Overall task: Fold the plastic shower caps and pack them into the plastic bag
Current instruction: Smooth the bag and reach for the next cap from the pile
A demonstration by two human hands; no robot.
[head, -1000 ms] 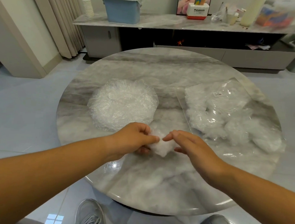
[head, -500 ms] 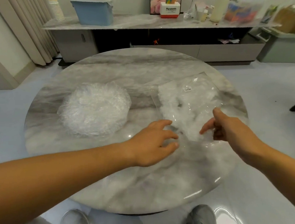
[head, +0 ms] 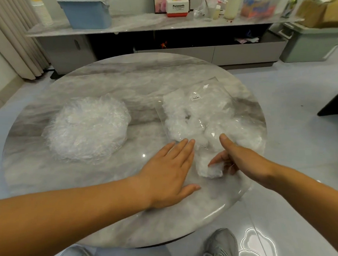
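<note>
Clear plastic bag [head: 209, 110] lies on the marble table [head: 127, 83]; at its near end the right hand [head: 240, 160] grips a folded shower cap [head: 211, 169]. The left hand [head: 168, 172] lies flat, fingers straight, by the bag's near left edge; unfolded shower caps [head: 86, 128] sit piled left of the bag.

A round marble table [head: 137, 82] stands on glossy pale floor tiles [head: 300, 124]; behind it runs a low marble-topped cabinet [head: 235, 53], with beige curtains [head: 11, 43] hanging at the left.
</note>
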